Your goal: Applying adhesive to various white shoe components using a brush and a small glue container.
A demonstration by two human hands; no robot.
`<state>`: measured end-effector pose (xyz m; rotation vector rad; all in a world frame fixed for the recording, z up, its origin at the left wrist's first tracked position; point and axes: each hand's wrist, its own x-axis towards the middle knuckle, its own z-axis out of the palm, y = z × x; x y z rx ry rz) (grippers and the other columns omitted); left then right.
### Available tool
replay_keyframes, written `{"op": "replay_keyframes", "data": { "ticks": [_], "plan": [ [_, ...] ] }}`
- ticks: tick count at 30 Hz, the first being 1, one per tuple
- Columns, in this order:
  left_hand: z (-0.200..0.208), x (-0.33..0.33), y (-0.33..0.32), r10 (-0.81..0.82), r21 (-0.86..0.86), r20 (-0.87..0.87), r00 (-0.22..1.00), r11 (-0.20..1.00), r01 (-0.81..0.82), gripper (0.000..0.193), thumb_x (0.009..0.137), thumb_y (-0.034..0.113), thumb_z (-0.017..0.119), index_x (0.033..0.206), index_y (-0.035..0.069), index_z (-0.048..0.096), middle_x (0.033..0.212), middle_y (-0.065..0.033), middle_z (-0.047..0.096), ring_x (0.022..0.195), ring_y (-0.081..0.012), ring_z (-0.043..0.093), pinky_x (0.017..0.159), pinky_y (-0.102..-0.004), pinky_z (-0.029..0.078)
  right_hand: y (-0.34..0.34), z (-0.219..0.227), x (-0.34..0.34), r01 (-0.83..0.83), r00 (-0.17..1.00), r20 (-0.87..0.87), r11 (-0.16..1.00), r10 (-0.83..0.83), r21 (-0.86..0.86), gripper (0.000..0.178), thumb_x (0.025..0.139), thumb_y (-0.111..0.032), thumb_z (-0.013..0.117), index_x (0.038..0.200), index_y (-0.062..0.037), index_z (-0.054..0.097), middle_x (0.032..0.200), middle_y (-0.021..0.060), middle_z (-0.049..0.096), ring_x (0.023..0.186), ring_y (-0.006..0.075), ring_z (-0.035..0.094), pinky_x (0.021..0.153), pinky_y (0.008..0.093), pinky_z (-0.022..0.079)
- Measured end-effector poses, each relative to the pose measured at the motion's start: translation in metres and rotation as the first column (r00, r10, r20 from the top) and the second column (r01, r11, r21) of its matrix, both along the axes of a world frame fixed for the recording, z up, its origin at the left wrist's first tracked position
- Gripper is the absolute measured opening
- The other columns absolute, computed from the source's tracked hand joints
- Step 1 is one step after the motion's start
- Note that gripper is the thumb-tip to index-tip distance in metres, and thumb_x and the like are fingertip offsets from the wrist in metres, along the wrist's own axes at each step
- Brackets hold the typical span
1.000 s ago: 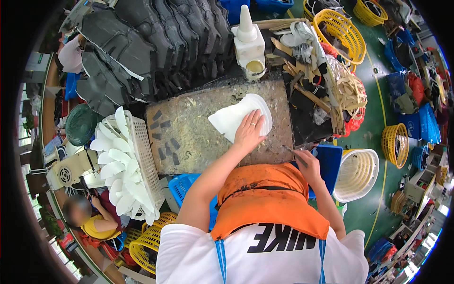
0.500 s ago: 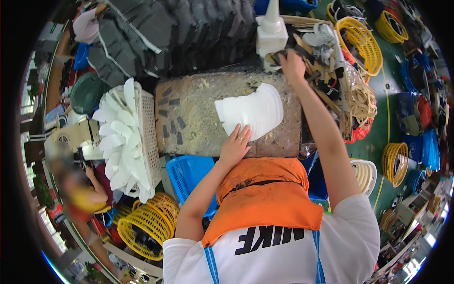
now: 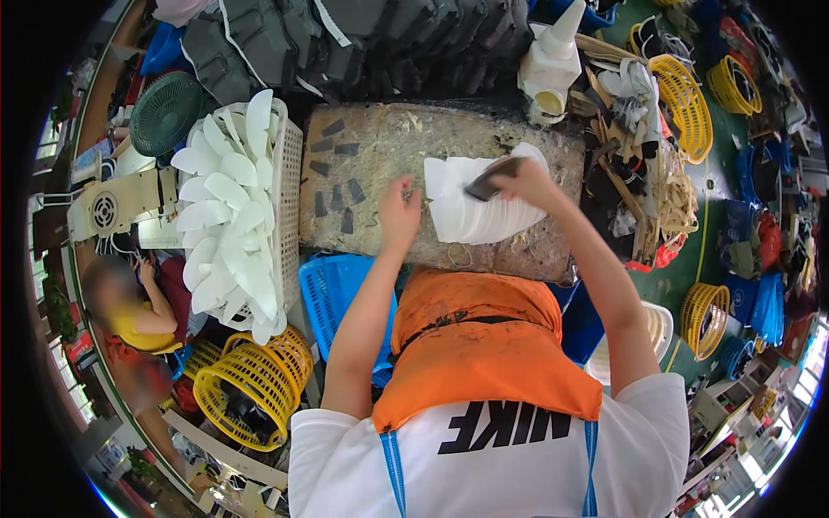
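Note:
A fanned stack of white curved sheets (image 3: 471,220) lies on the worn, stained board (image 3: 380,237). Over the stack's upper part, my right hand (image 3: 525,183) grips a dark flat tool (image 3: 492,179), slightly blurred; its exact kind does not show. My left hand (image 3: 400,216) is just left of the sheets above the board, fingers a little apart, with nothing visible in it. Several small dark grey strips (image 3: 337,197) are scattered on the board's left part. Behind the board's right side stands a white cone-topped bottle (image 3: 553,60) with a round opening low on its front.
At the left, a white basket (image 3: 289,198) is heaped with white curved pieces (image 3: 229,190). Dark grey padded pieces (image 3: 389,43) are piled behind the board. Scraps (image 3: 617,164) crowd its right side. A blue basket (image 3: 332,298) and yellow baskets (image 3: 250,397) stand lower left; a person sits beyond.
My right hand has come from the bottle's base onto the white sheets with the dark tool. My left hand has lifted off the sheets and moved left. The whole view has shifted.

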<state>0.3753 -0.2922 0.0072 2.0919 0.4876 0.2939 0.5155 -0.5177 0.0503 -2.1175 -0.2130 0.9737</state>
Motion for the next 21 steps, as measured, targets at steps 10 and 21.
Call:
{"op": "replay_keyframes", "data": {
  "ticks": [10,21],
  "plan": [
    [-0.017,0.048,0.027,-0.256,0.38,-0.053,0.965,0.889,0.256,0.038,0.072,0.008,0.065,0.109,0.007,0.059,0.11,-0.0143,0.056,0.102,-0.034,0.051,0.088,-0.0426,0.042,0.051,0.009,-0.06,-0.584,0.583,0.632,0.804,0.511,-0.112,0.022,0.078,-0.01,0.053,0.094,-0.0105,0.068,0.093,0.0103,0.064,0.086,0.03,0.062,0.076,0.0377,0.049],
    [-0.009,0.059,0.002,-0.287,0.462,-0.178,0.941,0.82,0.337,0.031,0.067,0.003,0.068,0.095,0.01,0.058,0.108,-0.0118,0.055,0.1,-0.032,0.052,0.082,-0.041,0.043,0.069,-0.04,-0.024,-0.046,0.739,0.663,0.992,0.114,-0.12,0.017,0.081,-0.018,0.058,0.091,-0.0074,0.068,0.092,0.0162,0.064,0.085,0.0359,0.06,0.074,0.0433,0.047]
  ]
}}
